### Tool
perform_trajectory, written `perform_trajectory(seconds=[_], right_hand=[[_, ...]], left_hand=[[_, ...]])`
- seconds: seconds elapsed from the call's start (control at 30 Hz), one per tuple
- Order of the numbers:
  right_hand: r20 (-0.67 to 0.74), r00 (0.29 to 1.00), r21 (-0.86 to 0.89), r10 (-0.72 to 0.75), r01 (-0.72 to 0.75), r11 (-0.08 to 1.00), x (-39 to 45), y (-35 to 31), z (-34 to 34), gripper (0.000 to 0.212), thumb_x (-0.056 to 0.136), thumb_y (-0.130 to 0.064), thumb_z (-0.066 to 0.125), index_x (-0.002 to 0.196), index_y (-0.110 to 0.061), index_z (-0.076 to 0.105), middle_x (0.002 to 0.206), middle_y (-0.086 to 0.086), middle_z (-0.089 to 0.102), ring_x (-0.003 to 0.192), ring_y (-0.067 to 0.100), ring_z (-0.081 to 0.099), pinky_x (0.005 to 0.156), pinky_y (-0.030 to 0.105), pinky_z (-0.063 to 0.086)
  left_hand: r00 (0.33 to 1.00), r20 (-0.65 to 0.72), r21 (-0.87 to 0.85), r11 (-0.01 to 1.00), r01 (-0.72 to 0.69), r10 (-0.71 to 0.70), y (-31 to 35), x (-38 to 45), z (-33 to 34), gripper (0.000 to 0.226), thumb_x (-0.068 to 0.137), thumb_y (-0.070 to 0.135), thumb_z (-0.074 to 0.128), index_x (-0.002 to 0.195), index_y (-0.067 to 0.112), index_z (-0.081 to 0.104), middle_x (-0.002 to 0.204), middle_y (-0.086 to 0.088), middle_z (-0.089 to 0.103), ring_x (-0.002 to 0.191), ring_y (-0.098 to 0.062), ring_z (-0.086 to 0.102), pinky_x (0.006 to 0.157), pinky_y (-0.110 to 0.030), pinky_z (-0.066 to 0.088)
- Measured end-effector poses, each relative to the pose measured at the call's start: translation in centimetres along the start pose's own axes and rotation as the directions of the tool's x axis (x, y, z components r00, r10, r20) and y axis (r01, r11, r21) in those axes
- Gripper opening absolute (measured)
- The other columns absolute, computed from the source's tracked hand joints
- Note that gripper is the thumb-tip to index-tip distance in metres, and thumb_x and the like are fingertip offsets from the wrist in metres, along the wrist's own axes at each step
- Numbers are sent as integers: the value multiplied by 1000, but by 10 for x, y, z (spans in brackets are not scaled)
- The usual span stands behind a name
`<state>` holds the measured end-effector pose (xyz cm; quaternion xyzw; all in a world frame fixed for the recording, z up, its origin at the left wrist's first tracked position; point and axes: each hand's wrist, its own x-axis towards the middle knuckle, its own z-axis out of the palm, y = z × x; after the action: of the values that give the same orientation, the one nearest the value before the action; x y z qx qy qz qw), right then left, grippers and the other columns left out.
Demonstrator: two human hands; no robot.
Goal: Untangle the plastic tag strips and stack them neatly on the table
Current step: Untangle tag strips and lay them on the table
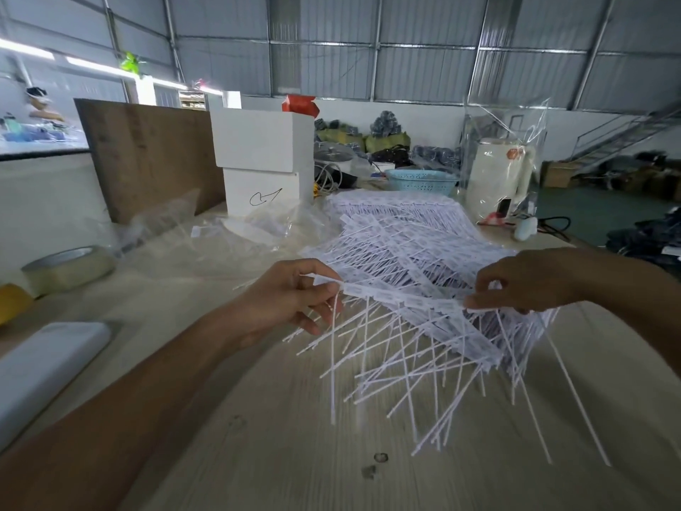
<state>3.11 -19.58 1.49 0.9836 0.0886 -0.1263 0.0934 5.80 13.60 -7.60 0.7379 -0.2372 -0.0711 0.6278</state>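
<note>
Bare forearms, hands [291, 296]; no sleeves.

Print on the tag strips [401, 237] too small; white slab [44, 370] edge-cropped.

Warehouse workshop, corrugated metal walls [423, 71] and steel framing far beyond the left hand [287, 300], metal staircase [622, 138] beyond the right hand [530, 285], bundled goods [383, 136] piled behind.

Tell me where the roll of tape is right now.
In the head view, the roll of tape lies flat at the table's far left edge, beside a yellow object and left of the left hand.
</note>
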Motion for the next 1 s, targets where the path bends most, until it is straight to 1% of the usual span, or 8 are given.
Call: perform_trajectory(seconds=[0.13, 0.2, 0.27, 0.47, 0.57, 0.67, 0.8, 1.0], right_hand=[[-107, 994, -224, 13, -36, 974, 6, -1, 11, 57, 87, -80, 25, 108, -37, 55, 101, -13, 60, 88, 5, 56, 80, 31, 48], [-329, 912, 12, -243, 261, 965, 13, -19, 19, 60, 89, -72, 29, 114, -29, 64, 109, -12, 64, 94, 5, 60, 88, 35, 52], [-472, 806, 316, -358, 534, 785, 20, -48, 28, 48, 95, -57, 43, 117, -23, 69, 110, -9, 68, 97, 4, 63, 89, 30, 52], [-502, 802, 573, -323, 588, 570, 47, -98, 45, 25, 100, -23, 61, 97, 0, 70, 80, 14, 72, 70, 27, 69, 69, 37, 54], [-575, 769, 632, -280, 635, 444, 49, -99, 53, 23, 98, -18, 65, 90, 2, 71, 67, 6, 63, 54, 15, 57, 55, 25, 47], [-672, 690, 481, -268, 682, 551, 48, -104, 56, 18, 95, -20, 70, 89, -5, 75, 66, -4, 61, 57, 5, 55, 59, 25, 42], [-740, 622, 288, -256, 637, 715, 48, -113, 62, 11, 96, -24, 68, 100, -16, 74, 89, 2, 69, 84, 20, 64, 76, 41, 50], [-697, 695, 500, -177, 648, 575, 48, -91, 58, 11, 98, -28, 65, 88, -30, 68, 67, -7, 66, 55, 8, 61, 55, 32, 50]], left_hand=[[1000, 0, 53, 998, -30, 30, -1, -2, 6, 16, 94, 11, 65, 108, 3, 67, 96, -24, 71, 79, -31, 66, 62, -35, 57], [998, -10, 84, 994, -64, 65, 1, -3, 9, 15, 95, 7, 63, 108, 1, 66, 96, -23, 72, 80, -30, 67, 62, -34, 57], [994, -21, 95, 990, -103, 106, 3, -4, 13, 14, 95, 7, 63, 107, 0, 65, 95, -21, 72, 83, -30, 67, 63, -32, 57], [966, -78, 277, 936, -215, 245, 3, -2, 19, 10, 95, 13, 63, 101, 7, 69, 88, -19, 70, 80, -34, 69, 62, -37, 59], [951, -94, 397, 887, -236, 295, 3, -1, 19, 10, 97, 12, 62, 96, 9, 70, 79, -14, 69, 64, -17, 66, 57, -39, 60], [954, -92, 364, 901, -235, 286, 3, -2, 22, 17, 99, 14, 58, 87, 9, 69, 67, -5, 68, 54, -17, 63, 49, -32, 55], [971, -125, 158, 970, -183, 203, 3, -2, 26, 34, 102, 22, 52, 76, 4, 61, 65, -20, 68, 47, -26, 58, 46, -26, 48], [989, -77, 19, 992, -128, 129, 6, -5, 17, 21, 99, 6, 56, 82, 12, 66, 75, -21, 68, 56, -23, 61, 45, -27, 47]])
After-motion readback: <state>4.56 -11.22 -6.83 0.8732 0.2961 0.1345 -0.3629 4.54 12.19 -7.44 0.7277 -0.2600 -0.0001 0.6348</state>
